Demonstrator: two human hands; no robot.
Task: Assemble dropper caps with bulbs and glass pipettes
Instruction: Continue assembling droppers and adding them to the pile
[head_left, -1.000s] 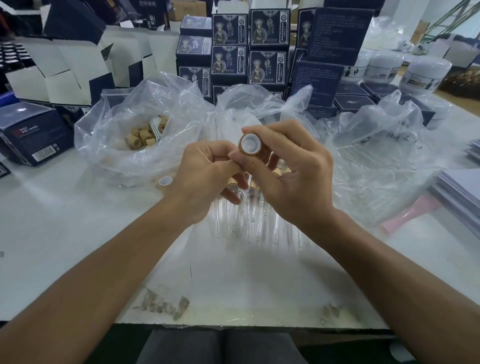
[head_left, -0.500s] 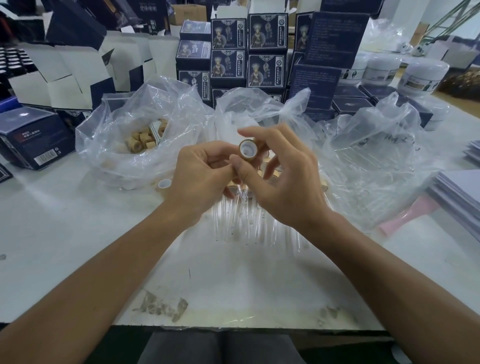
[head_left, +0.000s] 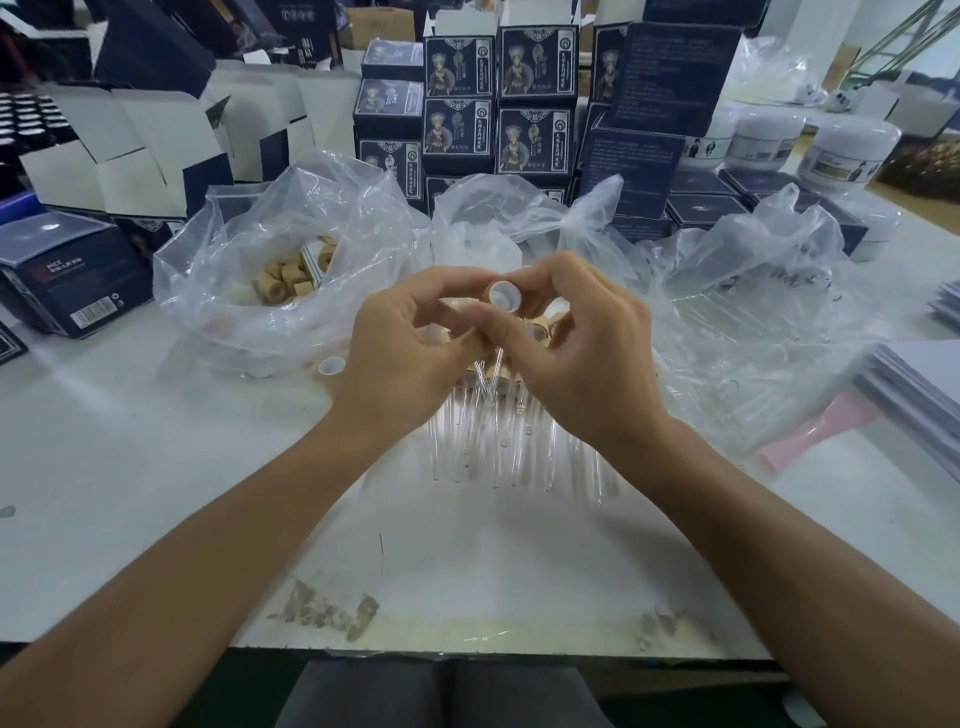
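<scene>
white table (head_left: 156, 467), two hands, one cap (head_left: 502, 295)

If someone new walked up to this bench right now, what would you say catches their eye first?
First, the two hands at the centre: the right hand pinches a tan dropper cap with its white inside facing the camera, the left hand curled close beside it. Beneath them lies a row of glass pipettes. Behind, a clear bag of tan caps sits at the left, before stacked dark blue boxes.

text: none legible | navy boxes (head_left: 457, 73): print too blurred | barcode unreadable
</scene>
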